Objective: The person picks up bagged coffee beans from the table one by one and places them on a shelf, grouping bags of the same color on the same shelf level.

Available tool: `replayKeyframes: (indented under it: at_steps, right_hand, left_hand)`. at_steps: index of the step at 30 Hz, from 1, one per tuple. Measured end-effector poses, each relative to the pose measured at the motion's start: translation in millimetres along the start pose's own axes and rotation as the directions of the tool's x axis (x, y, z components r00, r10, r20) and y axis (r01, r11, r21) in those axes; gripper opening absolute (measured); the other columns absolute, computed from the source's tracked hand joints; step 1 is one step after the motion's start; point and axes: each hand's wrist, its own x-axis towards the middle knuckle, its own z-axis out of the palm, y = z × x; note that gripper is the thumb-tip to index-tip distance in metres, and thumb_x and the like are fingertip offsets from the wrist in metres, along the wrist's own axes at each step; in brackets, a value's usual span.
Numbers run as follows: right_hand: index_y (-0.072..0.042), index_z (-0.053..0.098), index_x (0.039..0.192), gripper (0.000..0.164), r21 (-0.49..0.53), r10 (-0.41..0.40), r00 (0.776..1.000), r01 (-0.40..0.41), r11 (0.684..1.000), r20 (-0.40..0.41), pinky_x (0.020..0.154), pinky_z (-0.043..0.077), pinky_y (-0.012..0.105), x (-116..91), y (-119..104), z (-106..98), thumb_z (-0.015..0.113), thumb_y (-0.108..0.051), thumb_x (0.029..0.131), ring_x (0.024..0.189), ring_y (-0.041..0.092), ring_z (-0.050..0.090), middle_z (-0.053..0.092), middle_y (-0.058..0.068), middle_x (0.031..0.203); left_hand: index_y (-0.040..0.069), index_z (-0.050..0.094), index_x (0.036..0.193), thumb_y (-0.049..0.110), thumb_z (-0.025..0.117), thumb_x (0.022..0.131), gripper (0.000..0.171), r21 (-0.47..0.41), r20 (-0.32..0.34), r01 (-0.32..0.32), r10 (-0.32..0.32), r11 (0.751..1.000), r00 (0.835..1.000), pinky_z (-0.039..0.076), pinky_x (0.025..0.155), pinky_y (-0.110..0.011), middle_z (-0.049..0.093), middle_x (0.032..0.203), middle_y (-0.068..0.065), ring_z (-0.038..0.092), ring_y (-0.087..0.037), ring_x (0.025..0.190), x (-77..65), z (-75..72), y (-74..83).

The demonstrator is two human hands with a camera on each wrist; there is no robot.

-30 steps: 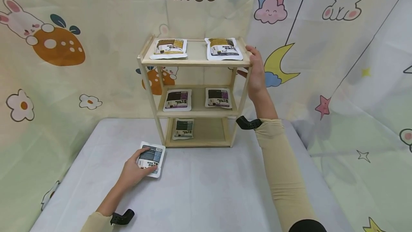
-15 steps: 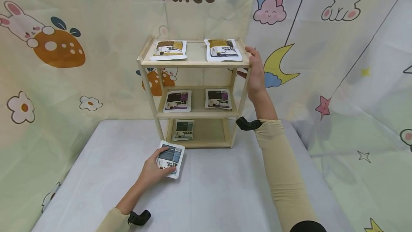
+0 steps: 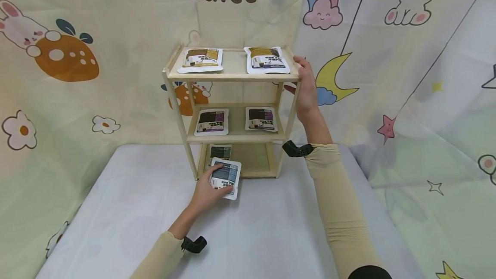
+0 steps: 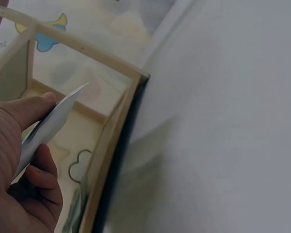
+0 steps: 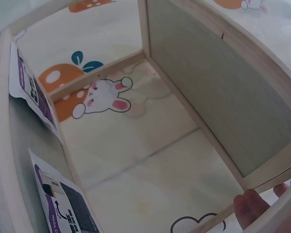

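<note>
A flat white pouch with a blue-grey label (image 3: pixel 227 175) is pinched between the thumb and fingers of my left hand (image 3: pixel 206 193), in front of the bottom shelf. In the left wrist view the pouch (image 4: pixel 56 119) appears nearly edge-on, tilted. My right hand (image 3: pixel 308 91) grips the upper right corner of a three-tier wooden rack (image 3: pixel 236 138); some fingers (image 5: pixel 250 206) show at the frame in the right wrist view. On the bottom shelf lies a dark green-labelled pouch (image 3: pixel 221 151), partly hidden behind the held one.
Two yellow-labelled pouches, left (image 3: pixel 200 60) and right (image 3: pixel 267 60), lie on the top shelf. The middle shelf bears two purple-and-black ones, left (image 3: pixel 212 122) and right (image 3: pixel 261 119). A white cloth covers the table (image 3: pixel 267 218); a printed curtain (image 3: pixel 135 55) hangs behind.
My left hand has carried the blue-grey pouch rightward and slightly up, from left of the rack to before its bottom shelf. My right hand stays on the rack's corner.
</note>
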Motion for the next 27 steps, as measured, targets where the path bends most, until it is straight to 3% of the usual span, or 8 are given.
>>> replayKeyframes:
  at_steps: [6,10,16,20,27]
  right_hand:
    - [-0.016,0.039,0.143,0.05,0.02,-0.01,1.0,0.01,1.0,0.004,0.097,0.037,0.048,-0.2,-0.2,1.4,0.026,-0.034,0.098,0.124,0.024,0.042,0.04,0.003,0.141]
    - [-0.015,0.038,0.144,0.05,0.017,-0.006,1.0,0.006,1.0,0.01,0.098,0.037,0.048,-0.1,-0.9,0.4,0.026,-0.033,0.099,0.124,0.024,0.042,0.039,0.004,0.142]
    - [-0.015,0.038,0.144,0.05,0.009,-0.014,1.0,0.014,1.0,0.013,0.097,0.037,0.048,-0.3,-0.7,-0.6,0.027,-0.034,0.098,0.125,0.024,0.041,0.039,0.003,0.141]
    - [-0.016,0.038,0.143,0.051,-0.003,-0.014,1.0,0.014,1.0,0.009,0.096,0.037,0.048,-0.1,-0.4,-0.6,0.027,-0.035,0.098,0.124,0.024,0.041,0.04,0.003,0.141]
    - [-0.017,0.038,0.143,0.051,-0.004,-0.016,1.0,0.016,1.0,0.006,0.096,0.038,0.048,-0.4,0.3,-0.5,0.028,-0.036,0.097,0.124,0.024,0.042,0.04,0.003,0.141]
  left_hand:
    - [0.026,0.052,0.136,0.034,0.089,0.065,0.081,-0.013,-0.006,-0.013,0.013,1.0,1.0,0.045,0.087,-0.046,0.052,0.133,-0.013,0.053,-0.028,0.109,25.2,19.5,19.2]
    - [0.024,0.052,0.136,0.032,0.088,0.067,0.079,-0.027,-0.014,-0.01,0.01,1.0,1.0,0.042,0.093,-0.049,0.052,0.133,-0.014,0.05,-0.03,0.115,41.0,33.7,26.9]
    - [0.019,0.051,0.138,0.033,0.087,0.07,0.078,-0.044,-0.009,-0.01,0.01,0.999,1.0,0.039,0.098,-0.049,0.047,0.139,-0.015,0.046,-0.032,0.124,62.5,53.2,30.2]
    - [0.018,0.05,0.139,0.034,0.086,0.072,0.078,-0.048,0.001,-0.004,0.004,0.999,1.0,0.043,0.094,-0.049,0.048,0.139,-0.016,0.048,-0.032,0.121,73.8,63.9,31.5]
    - [0.022,0.047,0.14,0.038,0.084,0.073,0.078,-0.055,0.028,0.072,-0.07,0.996,0.997,0.044,0.093,-0.046,0.043,0.143,-0.014,0.048,-0.032,0.122,89.3,81.6,27.1]
